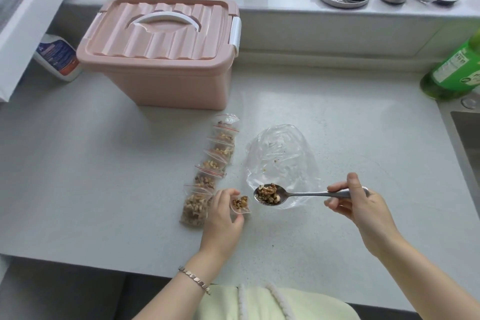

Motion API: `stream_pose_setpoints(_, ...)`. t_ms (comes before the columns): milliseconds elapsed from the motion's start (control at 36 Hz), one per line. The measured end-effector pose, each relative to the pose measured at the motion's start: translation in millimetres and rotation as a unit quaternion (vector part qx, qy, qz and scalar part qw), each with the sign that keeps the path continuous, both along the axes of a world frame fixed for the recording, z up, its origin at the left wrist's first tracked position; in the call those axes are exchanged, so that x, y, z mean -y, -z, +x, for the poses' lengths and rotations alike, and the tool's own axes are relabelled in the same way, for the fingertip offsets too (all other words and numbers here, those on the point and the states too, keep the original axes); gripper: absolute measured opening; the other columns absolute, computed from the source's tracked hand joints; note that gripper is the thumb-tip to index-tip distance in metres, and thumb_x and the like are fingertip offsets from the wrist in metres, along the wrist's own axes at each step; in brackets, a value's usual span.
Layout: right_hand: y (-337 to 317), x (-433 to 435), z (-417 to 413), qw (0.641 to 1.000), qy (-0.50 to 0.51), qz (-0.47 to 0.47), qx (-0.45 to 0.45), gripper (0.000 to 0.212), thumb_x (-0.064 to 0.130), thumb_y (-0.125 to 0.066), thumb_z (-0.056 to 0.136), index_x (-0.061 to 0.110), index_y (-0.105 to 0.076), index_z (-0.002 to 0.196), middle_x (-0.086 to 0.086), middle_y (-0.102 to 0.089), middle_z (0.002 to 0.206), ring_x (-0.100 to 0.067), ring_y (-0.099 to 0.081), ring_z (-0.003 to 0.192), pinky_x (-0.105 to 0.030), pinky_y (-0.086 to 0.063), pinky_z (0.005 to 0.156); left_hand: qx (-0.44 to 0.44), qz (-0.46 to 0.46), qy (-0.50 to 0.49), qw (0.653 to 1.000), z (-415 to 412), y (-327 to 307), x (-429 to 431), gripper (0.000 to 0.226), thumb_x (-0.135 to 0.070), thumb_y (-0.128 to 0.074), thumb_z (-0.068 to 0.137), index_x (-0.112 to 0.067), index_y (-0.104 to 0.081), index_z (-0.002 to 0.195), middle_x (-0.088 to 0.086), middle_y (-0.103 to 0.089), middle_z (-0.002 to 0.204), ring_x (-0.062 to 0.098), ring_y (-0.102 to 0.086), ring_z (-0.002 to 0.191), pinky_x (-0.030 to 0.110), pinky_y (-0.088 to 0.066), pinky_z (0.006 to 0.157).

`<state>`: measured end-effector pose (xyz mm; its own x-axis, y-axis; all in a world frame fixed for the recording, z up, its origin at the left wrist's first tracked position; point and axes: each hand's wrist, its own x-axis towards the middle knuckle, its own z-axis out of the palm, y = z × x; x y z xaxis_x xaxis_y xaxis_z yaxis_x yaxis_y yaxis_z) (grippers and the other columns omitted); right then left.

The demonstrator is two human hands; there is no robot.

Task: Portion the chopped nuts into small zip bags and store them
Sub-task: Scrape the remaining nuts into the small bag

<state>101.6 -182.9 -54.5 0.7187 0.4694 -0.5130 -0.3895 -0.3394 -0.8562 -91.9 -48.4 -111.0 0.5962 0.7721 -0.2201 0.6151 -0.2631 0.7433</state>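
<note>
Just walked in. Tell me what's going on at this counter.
A person is bagging chopped nuts. The left hand holds a small zip bag open, already partly filled, while the right hand holds a spoon heaped with nuts beside its mouth. A row of filled bags lies on the counter beside a nearly empty clear plastic bag. The pink storage box behind has its lid on.

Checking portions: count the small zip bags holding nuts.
7 small zip bags: six overlapping in a row on the countertop; one held by the left hand. Overlap may hide more.
</note>
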Motion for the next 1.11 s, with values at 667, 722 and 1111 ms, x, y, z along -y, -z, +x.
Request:
stream_pose_setpoints(667, -13.0, -15.1, 0.0, 0.999, -0.033, 0.002, 0.011, 0.044, 0.036, -0.037, 0.096, 0.007, -0.064, 0.076, -0.001, -0.06, 0.048, -0.012, -0.064, 0.056, -0.023, -0.056, 0.067, 0.1, -0.147, -0.148, 0.973, 17.1, 29.5, 12.5, 0.035, -0.024, -0.072, 0.077, -0.037, -0.042, 0.09, -0.014, -0.048, 0.103, 0.017, -0.058, 0.097, 0.016, -0.048, 0.074)
stream_pose_setpoints(722, -14.7, -20.0, -1.0, 0.999, -0.049, -0.003, 0.023, 0.045, 0.036, -0.037, 0.096, 0.007, -0.064, 0.076, -0.002, -0.061, 0.049, -0.012, -0.065, 0.057, -0.023, -0.055, 0.066, 0.084, -0.139, -0.126, 0.979, 12.8, 32.8, 11.4, 0.034, -0.028, -0.071, 0.076, -0.039, -0.042, 0.09, -0.019, -0.047, 0.103, 0.021, -0.057, 0.102, 0.029, -0.051, 0.081)
stream_pose_setpoints(1111, -22.8, -52.5, -18.7, 0.97, -0.196, -0.007, 0.146, 0.041, 0.034, -0.041, 0.094, 0.011, -0.066, 0.071, 0.0, -0.063, 0.051, -0.004, -0.06, 0.056, -0.012, -0.044, 0.055, 0.056, -0.117, -0.07, 0.989, 5.1, 30.8, 8.8, 0.037, -0.029, -0.071, 0.075, -0.027, -0.042, 0.097, -0.005, -0.049, 0.102, 0.018, -0.051, 0.101, 0.039, -0.046, 0.09)
